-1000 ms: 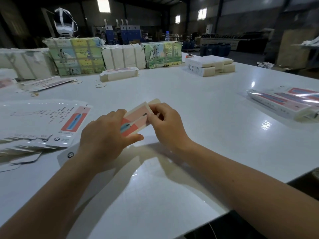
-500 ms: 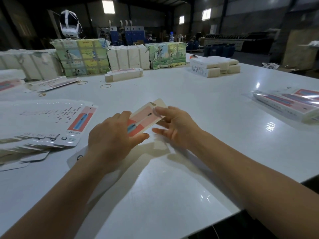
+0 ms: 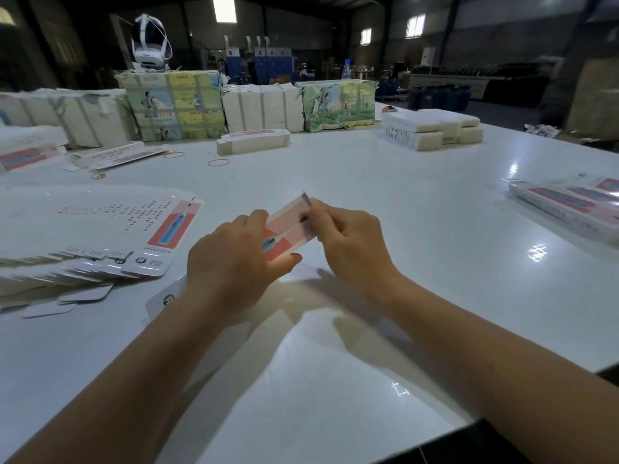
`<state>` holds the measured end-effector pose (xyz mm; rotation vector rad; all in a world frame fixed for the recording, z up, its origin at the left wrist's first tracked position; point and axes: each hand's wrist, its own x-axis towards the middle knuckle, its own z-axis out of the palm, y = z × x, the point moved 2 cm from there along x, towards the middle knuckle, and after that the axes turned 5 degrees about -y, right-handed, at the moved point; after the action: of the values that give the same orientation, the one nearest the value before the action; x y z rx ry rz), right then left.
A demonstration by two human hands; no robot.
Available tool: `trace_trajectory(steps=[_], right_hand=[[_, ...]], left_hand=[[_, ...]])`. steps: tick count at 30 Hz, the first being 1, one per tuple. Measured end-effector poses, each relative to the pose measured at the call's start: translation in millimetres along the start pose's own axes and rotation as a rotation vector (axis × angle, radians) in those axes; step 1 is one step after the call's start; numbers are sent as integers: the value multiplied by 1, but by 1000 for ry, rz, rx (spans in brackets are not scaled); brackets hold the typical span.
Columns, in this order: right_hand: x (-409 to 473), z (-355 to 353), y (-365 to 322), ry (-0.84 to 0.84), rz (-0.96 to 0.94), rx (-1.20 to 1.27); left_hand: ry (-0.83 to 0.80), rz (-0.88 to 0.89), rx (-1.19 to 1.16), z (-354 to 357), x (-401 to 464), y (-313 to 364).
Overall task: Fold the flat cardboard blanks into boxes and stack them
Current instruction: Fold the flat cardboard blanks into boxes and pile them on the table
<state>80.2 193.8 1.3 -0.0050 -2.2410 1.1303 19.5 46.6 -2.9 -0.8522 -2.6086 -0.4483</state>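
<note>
— Since half a second ago, our right hand [image 3: 351, 242] has curled back onto the box [image 3: 289, 229], fingers pinching its far end flap.
— And our left hand [image 3: 234, 262] grips the near end, just above the tabletop [image 3: 402, 202].
— We're closing that flap, it seems; next we tuck it, then stack.

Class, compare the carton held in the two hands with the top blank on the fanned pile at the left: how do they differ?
The held carton is lifted off the table, gripped by the left hand and right hand; the top blank lies flat, untouched. The held carton shows a narrow panel; the blank spreads wide. Both carry the red-and-blue print.
</note>
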Motion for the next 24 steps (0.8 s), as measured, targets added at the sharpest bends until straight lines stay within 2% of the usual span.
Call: trace_trajectory(steps=[4, 8, 13, 24], right_hand=[[8, -5, 6, -31, 284, 456], [12, -5, 12, -34, 431, 663], [11, -8, 13, 41, 416, 662], [8, -13, 8, 65, 236, 258]], left_hand=[[35, 30, 15, -1, 0, 0], [83, 67, 35, -2, -2, 0], [126, 92, 34, -5, -3, 4], [103, 96, 129, -4, -4, 6]])
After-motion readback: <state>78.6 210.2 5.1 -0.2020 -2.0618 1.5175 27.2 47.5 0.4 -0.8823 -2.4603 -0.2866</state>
